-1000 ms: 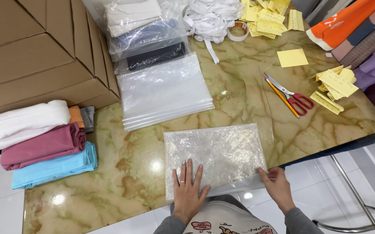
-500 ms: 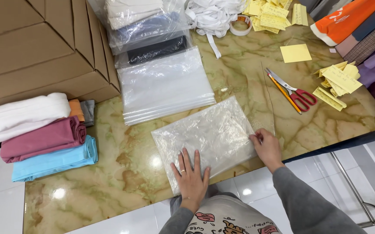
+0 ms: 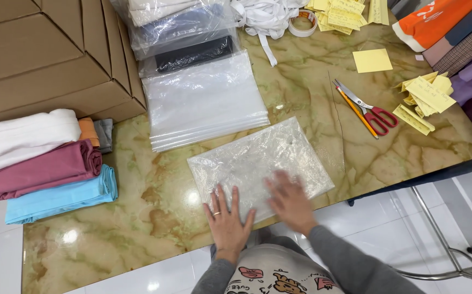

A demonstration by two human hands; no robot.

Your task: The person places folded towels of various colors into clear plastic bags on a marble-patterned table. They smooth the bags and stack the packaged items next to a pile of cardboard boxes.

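Note:
A crinkled clear plastic bag [image 3: 257,160] lies flat and skewed on the marble table [image 3: 138,218], near its front edge. My left hand [image 3: 227,218] rests palm down with fingers spread on the bag's near left corner. My right hand [image 3: 290,201], blurred by motion, lies flat on the bag's near edge just to the right. Neither hand grips anything.
A stack of clear plastic bags [image 3: 203,103] lies behind the crinkled one, with bagged clothes [image 3: 176,27] beyond. Folded white, maroon and blue fabrics [image 3: 45,169] sit at left beside cardboard boxes [image 3: 40,54]. Scissors [image 3: 372,111], a pencil, yellow notes [image 3: 372,60] and tape [image 3: 303,23] lie at right.
The bag has been turned anticlockwise on the table. My right hand slid from the bag's right edge toward its near middle; my left hand stayed on the near left part.

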